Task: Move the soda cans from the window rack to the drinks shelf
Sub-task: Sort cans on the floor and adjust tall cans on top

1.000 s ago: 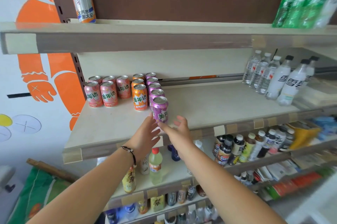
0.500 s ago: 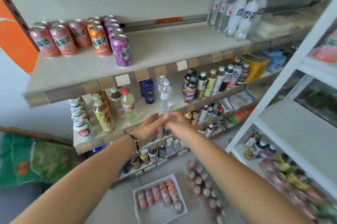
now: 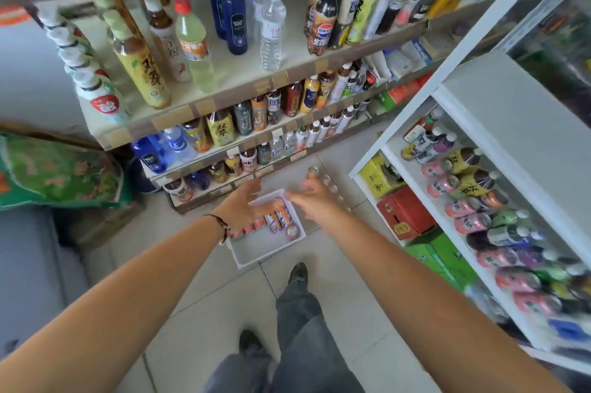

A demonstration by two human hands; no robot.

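- Both hands empty right now, left hand [image 3: 244, 210] and right hand [image 3: 315, 200] spread loose over the white tray [image 3: 256, 256] on the floor.
- Plenty left, I'd say: orange and pink soda cans [image 3: 281, 216] lie in that tray, more stand in a row [image 3: 329, 183] just beside it.

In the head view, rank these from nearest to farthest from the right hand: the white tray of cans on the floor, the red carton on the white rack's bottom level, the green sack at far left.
From the right hand:
1. White tray, on the floor just left of and below the hand.
2. Red carton, to the hand's right, low in the white rack.
3. Green sack, far left, beyond the left hand.
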